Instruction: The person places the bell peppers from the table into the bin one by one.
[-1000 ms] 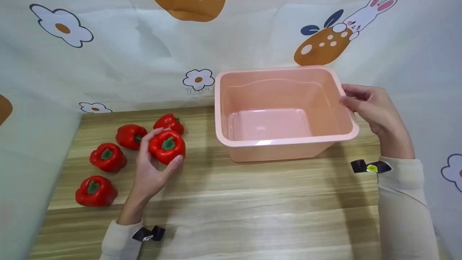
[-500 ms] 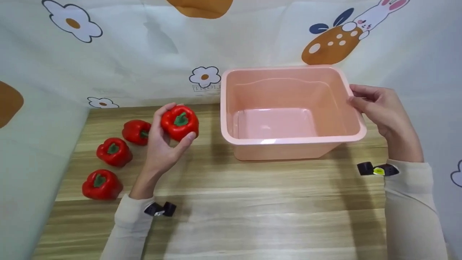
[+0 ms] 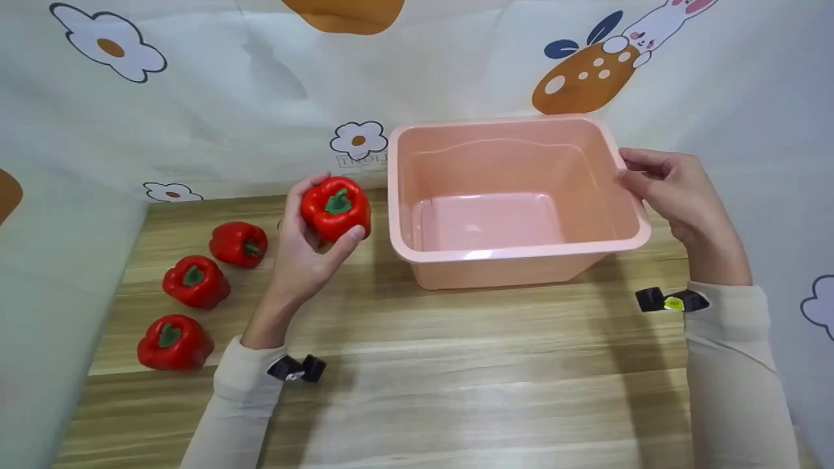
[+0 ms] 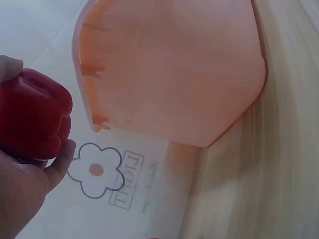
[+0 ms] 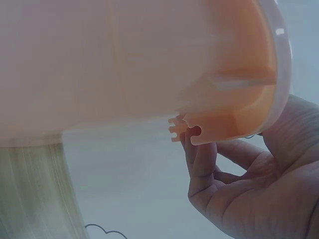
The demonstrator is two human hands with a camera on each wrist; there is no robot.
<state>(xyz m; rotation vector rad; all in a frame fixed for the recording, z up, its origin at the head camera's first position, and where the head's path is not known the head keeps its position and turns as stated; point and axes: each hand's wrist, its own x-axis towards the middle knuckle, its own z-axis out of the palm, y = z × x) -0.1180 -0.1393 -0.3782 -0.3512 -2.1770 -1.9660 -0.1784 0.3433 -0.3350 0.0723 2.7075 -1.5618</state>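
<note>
the left hand [image 3: 301, 264] grips a red bell pepper [image 3: 332, 225] just left of the pink plastic bin [image 3: 488, 272], apart from it, while at the far end of the bin's left-to-right long axis the right hand [image 3: 684, 198] pinches the rim [image 3: 642, 227].

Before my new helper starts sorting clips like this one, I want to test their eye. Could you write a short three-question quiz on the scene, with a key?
1. Which part of the pink tub does the right hand grip?
2. True or false: the pepper in the left hand is inside the tub.
3. Fill in: on the table, ___ loose red peppers lie in full view.

Key
1. The rim, at the tub's right end.
2. False; it is held outside, to the left of the tub.
3. Three.
</note>
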